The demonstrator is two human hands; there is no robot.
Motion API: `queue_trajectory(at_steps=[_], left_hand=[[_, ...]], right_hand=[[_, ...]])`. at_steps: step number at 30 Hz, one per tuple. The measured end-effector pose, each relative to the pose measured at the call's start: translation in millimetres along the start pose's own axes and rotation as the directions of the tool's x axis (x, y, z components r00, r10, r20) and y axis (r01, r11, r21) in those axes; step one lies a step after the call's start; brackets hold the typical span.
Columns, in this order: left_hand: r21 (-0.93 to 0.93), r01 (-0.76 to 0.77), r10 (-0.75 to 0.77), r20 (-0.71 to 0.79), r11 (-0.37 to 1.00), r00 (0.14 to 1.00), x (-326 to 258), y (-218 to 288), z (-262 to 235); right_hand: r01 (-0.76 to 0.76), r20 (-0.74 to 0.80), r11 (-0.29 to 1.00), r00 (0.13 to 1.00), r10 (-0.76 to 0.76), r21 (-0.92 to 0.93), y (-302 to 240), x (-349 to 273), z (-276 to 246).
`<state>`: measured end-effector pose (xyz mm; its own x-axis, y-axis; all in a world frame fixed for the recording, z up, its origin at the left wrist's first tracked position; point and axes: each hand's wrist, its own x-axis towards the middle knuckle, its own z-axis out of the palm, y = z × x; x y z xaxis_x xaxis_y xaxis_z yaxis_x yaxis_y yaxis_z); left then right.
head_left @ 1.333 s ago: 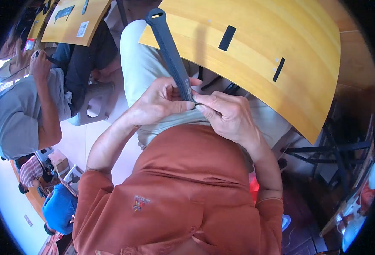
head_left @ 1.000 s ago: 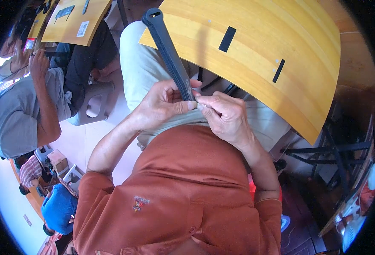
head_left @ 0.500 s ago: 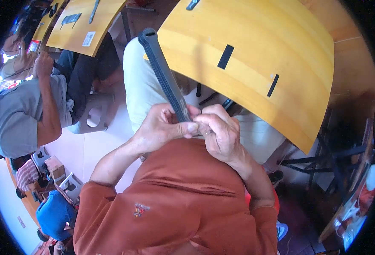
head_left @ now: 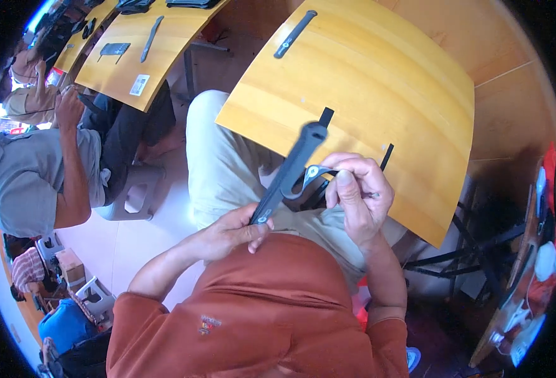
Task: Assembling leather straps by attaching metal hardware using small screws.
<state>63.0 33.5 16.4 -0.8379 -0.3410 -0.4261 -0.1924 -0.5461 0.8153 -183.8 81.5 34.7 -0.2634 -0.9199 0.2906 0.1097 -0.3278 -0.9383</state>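
Closed round the lower end of a stack of long dark grey straps [head_left: 285,170] is my left hand [head_left: 235,232]. The stack slants up and away to the right, its far end rounded with a slot. One grey strap end [head_left: 314,172] with a pale round mark curves out from the stack toward my right hand [head_left: 365,196]. Between my right thumb and fingers I pinch a narrow black strip [head_left: 330,171] at that strap end. Whether it is joined to the strap cannot be made out.
On the wooden table [head_left: 366,69] ahead lie a grey strap [head_left: 295,34] and two black strips, one partly behind the stack. At left, a person in a grey shirt [head_left: 29,173] sits on a stool by another table [head_left: 117,75]. Dark metal legs [head_left: 461,252] stand at right.
My hands have moved apart, the right one going right. The strap stack has tipped over to the right, and one strap end now bends out of it toward my right hand.
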Motion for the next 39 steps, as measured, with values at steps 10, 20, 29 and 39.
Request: queue_trajectory(at_steps=[10, 20, 29, 39], left_hand=[[0.002, 0.106, -0.104, -0.149, 0.994, 0.983, -17, -4, -19], [-0.127, 0.058, -0.087, -0.234, 0.99, 0.968, -21, -20, -32], [-0.145, 0.004, -0.047, -0.289, 0.989, 0.956, -14, -22, -31], [-0.095, -0.028, 0.001, -0.272, 0.995, 0.962, -12, -24, -34]], right_hand=[[0.018, -0.449, 0.825, 0.832, -0.325, -0.564, -21, 148, -161], [0.14, 0.193, -0.134, 0.77, -0.609, -0.981, 11, 188, -132], [0.401, 0.398, -0.007, 0.907, -0.136, -0.916, 86, 152, -58], [0.31, 0.306, 0.203, 0.951, -0.052, -0.929, 94, 177, -54]])
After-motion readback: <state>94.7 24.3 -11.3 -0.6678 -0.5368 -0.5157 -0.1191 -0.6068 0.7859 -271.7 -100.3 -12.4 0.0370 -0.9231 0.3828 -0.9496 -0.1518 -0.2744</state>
